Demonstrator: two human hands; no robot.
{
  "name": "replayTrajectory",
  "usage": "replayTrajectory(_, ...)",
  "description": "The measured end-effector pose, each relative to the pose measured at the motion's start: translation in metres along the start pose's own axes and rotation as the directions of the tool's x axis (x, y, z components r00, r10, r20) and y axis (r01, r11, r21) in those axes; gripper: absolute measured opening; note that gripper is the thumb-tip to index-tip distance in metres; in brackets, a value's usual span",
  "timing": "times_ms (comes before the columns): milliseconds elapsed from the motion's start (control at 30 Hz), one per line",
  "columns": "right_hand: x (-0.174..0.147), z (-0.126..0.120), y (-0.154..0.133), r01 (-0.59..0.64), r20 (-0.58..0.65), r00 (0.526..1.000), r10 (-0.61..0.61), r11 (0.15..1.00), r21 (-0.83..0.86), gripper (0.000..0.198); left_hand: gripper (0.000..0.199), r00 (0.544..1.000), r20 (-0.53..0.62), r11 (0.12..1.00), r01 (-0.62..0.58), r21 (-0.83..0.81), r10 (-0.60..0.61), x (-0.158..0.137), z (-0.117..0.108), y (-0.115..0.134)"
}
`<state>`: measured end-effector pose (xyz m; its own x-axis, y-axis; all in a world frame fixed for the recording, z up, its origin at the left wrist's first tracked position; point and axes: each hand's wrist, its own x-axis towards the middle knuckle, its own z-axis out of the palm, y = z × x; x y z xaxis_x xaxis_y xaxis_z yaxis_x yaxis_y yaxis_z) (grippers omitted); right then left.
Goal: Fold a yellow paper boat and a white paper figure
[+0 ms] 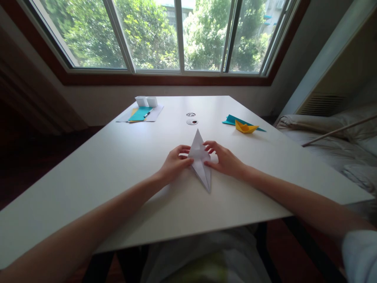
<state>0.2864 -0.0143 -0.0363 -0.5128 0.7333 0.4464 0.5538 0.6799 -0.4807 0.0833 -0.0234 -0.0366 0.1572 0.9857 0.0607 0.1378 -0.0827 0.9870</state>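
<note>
Sitting at a white surface [118,165] before a window, a person works folded paper with two bare hands. At far left lie white sheets [159,111], with a yellow-orange sheet [134,111] partly covered by a turquoise sheet [138,114]; a pen [148,113] rests on top, and two small white box-like pieces [140,101] stand at the back of the pile. Nearer the middle, the left hand [176,160] grasps the left edge of the white folded paper [200,157], its thumb on top. That paper, a long diamond with pointed ends, sits between the hands, in front of two round discs [192,122] in the surface. The right hand [224,158] meets its right side, fingers curled and thumb apart from them; whether they pinch the paper or merely rest on it is hard to tell. The step in hand looks like shaping or flattening a fold; the next move seems to call for a steady left hold while the right fingers align the layers. Farther right, a yellow paper boat [246,127] sits before a turquoise folded piece [231,119].
</note>
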Motion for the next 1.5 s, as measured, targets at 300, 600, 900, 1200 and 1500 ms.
replayTrajectory(300,0.001,-0.001,-0.015,-0.019,0.062,0.998,0.013,0.995,0.095,0.039,0.032,0.989,-0.004,0.884,0.133,-0.448,-0.15,0.001,0.002,0.018)
replayTrajectory(600,0.008,-0.011,-0.02,-0.338,0.067,0.936,0.345,0.828,0.447,0.039,0.028,0.95,0.177,0.956,-0.225,-0.189,0.259,-0.009,0.005,0.022)
replayTrajectory(900,0.012,-0.007,-0.009,-0.447,0.175,0.834,0.523,0.454,0.771,0.028,0.026,0.925,0.032,0.845,-0.36,0.395,0.379,-0.008,0.003,0.011)
replayTrajectory(1200,0.01,-0.003,-0.004,-0.424,0.228,0.879,0.419,0.468,0.776,0.03,0.041,0.986,0.122,0.987,-0.097,-0.126,0.112,-0.004,0.003,0.011)
replayTrajectory(1500,0.005,-0.01,-0.007,-0.421,0.2,0.904,0.378,0.706,0.57,0.063,0.039,0.988,-0.067,0.981,-0.149,-0.124,0.142,-0.003,0.002,0.012)
